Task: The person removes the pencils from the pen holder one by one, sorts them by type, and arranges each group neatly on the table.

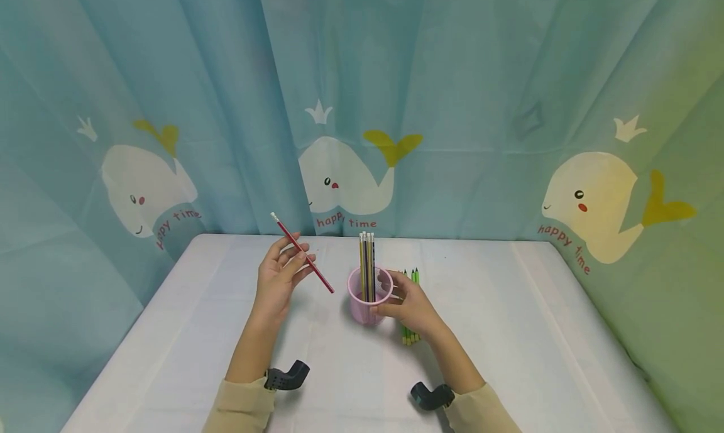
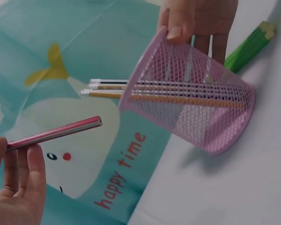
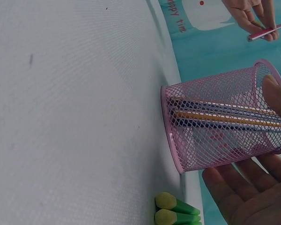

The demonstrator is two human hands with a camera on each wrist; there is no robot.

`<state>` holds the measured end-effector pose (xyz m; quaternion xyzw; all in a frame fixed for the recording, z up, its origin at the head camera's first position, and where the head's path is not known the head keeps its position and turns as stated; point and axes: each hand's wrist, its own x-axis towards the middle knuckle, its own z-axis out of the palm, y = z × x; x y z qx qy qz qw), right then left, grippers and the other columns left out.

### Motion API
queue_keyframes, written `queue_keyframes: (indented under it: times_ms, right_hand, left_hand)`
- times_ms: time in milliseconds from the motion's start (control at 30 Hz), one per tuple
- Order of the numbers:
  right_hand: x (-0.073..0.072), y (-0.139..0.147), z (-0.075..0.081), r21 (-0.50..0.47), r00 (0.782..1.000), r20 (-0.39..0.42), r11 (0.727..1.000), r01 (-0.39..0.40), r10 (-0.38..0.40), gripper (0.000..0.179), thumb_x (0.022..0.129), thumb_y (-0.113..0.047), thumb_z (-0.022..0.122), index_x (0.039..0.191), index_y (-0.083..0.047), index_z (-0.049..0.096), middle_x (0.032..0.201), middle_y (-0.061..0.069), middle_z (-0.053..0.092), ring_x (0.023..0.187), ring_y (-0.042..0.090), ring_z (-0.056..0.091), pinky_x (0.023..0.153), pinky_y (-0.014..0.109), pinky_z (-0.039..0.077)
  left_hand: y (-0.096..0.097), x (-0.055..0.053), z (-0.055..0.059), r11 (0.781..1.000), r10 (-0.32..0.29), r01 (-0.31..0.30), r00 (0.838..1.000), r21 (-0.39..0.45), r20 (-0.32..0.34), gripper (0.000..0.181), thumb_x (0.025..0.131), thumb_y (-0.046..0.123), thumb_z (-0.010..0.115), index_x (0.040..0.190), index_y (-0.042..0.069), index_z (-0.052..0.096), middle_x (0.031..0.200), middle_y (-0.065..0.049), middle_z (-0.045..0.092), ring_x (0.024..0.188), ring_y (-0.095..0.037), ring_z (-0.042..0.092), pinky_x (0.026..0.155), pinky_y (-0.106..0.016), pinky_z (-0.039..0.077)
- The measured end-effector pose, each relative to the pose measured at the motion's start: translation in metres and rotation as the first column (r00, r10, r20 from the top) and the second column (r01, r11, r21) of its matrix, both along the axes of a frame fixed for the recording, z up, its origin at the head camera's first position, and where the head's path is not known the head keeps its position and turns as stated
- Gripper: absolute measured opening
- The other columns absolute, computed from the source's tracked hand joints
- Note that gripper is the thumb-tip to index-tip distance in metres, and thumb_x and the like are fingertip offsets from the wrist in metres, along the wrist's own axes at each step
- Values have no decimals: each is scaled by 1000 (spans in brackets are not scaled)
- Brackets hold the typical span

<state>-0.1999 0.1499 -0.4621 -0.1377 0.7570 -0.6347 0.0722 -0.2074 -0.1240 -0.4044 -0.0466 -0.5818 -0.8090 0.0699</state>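
Head view, curtain (image 1: 481,93): blue-green folds rise beyond the pink mesh cup (image 1: 360,313), white whale prints (image 1: 356,188) and red "happy time" lettering on show!
Table (image 1: 537,332): white-covered, spreading out on every side of the cup.
Sleeves: a beige pair on the near side of the cup, left sleeve (image 1: 240,408) and right sleeve (image 1: 483,414), each with a black wrist device (image 1: 288,376) next to it.
Right hand (image 1: 415,307): tight on the right side of the cup, thumb at the rim, fingers wrapped round the mesh, a firm grip!
Left hand (image 1: 278,273): out to the left of the cup, well apart from it, thumb and fingers closed narrow in a pinch on the red pencil (image 1: 319,274).
Green pencils (image 2: 248,51): a bundle lying just right of the cup, partly hidden by the right hand.
Striped pencils (image 1: 367,269): a cluster inside the cup, yellow and dark, white-tipped ends poking above its rim.
Red pencil: in the air left of the cup, slanting, white tip up and away, lower end pointing toward the cup but not touching!
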Motion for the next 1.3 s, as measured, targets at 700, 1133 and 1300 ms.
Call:
queue_keyframes:
  times_ms: [700, 1133, 1300]
  right_hand:
    - [-2, -1, -3, 18, 1000, 0, 1000, 19, -19, 79, 74, -8, 87, 143, -5, 49, 145, 18, 52, 129, 38, 55, 106, 44, 49]
    - [-2, -1, -4, 27, 1000, -9, 999, 21, -21, 78, 75, -9, 86, 143, -3, 48, 145, 20, 51, 130, 39, 54, 107, 45, 49]
    - [-2, -1, -3, 13, 1000, -9, 1000, 9, -9, 78, 75, -7, 86, 143, -2, 48, 145, 20, 51, 130, 39, 53, 107, 45, 48]
  left_hand:
    - [-13, -17, -36, 941, 9, 60, 979, -333, 201, 43, 97, 6, 63, 139, 6, 51, 122, -18, 59, 92, -16, 69, 75, -24, 60]
    - [-28, -24, -59, 834, 48, 101, 966, -543, 254, 43, 95, 7, 65, 135, -4, 54, 113, -19, 61, 87, -24, 67, 67, -24, 57]
    - [-33, -27, -69, 791, 33, 133, 965, -597, 260, 42, 95, 8, 65, 135, -5, 56, 113, -20, 64, 76, -13, 62, 62, -23, 56]
